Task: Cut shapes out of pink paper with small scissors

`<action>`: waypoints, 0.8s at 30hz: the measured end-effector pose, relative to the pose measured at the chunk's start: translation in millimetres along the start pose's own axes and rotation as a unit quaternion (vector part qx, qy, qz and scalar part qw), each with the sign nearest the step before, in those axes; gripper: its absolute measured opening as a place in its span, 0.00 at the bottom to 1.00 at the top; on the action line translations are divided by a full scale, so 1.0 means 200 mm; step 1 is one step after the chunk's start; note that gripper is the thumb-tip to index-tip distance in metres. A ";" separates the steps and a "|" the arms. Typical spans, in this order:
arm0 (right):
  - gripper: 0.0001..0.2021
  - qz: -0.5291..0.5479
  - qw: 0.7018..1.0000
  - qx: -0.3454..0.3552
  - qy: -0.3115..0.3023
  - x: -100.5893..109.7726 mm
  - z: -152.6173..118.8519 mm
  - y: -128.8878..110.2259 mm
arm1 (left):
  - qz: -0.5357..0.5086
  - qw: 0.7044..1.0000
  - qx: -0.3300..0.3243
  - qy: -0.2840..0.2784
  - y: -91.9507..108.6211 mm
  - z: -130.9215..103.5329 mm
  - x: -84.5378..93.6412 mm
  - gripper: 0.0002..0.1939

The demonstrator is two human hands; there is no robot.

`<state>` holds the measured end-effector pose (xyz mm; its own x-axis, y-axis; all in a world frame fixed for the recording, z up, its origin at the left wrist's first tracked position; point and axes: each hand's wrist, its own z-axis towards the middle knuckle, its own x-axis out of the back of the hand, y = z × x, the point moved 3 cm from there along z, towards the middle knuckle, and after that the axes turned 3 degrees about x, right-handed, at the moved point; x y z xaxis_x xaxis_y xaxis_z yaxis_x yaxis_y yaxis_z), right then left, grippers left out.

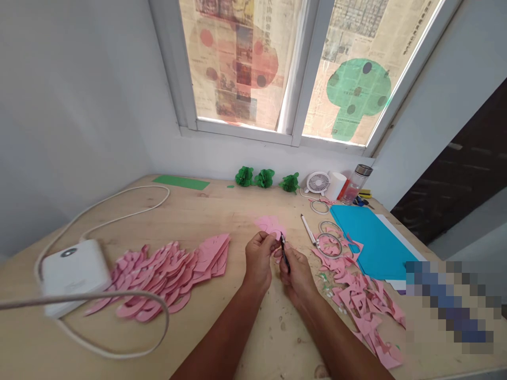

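While pinching pink paper (272, 224) in left hand (258, 258), fingertips closed, is working scissors (285, 255) in curled right hand (300, 275), apparently mid-cut, between piled finished cutouts (158, 279) and strewn offcuts (366, 322).

Cannot see all of the black tool's grip (285, 259), partly covered by the right hand (297, 272), nor the pink paper (269, 224) behind the left hand (259, 258). Cannot read the tiny newsprint (358, 31) or tell what lies under the mosaic squares (453, 306). Find forearms (225, 332) and bench (190, 327) cut off below, cable (24, 303) left, window (307, 79) above.
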<state>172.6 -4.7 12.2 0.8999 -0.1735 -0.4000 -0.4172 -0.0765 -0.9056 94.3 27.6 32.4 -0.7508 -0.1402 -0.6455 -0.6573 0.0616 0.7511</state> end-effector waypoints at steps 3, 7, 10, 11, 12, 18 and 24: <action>0.20 -0.007 1.000 0.002 -0.002 0.00 0.00 0.00 | 0.001 1.000 0.006 0.007 0.00 0.01 0.01 0.15; 0.21 -0.016 1.000 0.004 -0.002 0.01 0.00 -0.01 | 0.003 1.000 0.007 0.002 0.00 0.01 0.01 0.14; 0.22 -0.023 1.000 0.007 -0.004 0.01 0.01 -0.01 | 0.006 1.000 0.009 0.006 0.01 0.01 0.01 0.13; 0.22 -0.025 1.000 0.006 -0.004 0.01 0.01 -0.01 | 0.007 1.000 0.010 0.008 0.01 0.01 0.02 0.13; 0.22 -0.025 1.000 0.005 -0.004 0.01 0.01 0.00 | 0.007 1.000 0.010 0.009 0.01 0.01 0.02 0.13; 0.21 -0.027 1.000 0.001 -0.007 0.01 0.01 0.00 | 0.014 1.000 0.007 0.010 0.01 0.03 0.03 0.12; 0.20 -0.037 0.999 0.000 -0.006 0.01 0.00 -0.01 | 0.055 0.998 0.002 0.004 0.02 0.04 0.04 0.11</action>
<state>176.0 -4.6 12.7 0.9300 -0.1552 -0.3332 -0.3492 -0.0896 -0.9327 85.4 34.5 29.8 -0.8179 -0.1396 -0.5582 -0.5712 0.0804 0.8168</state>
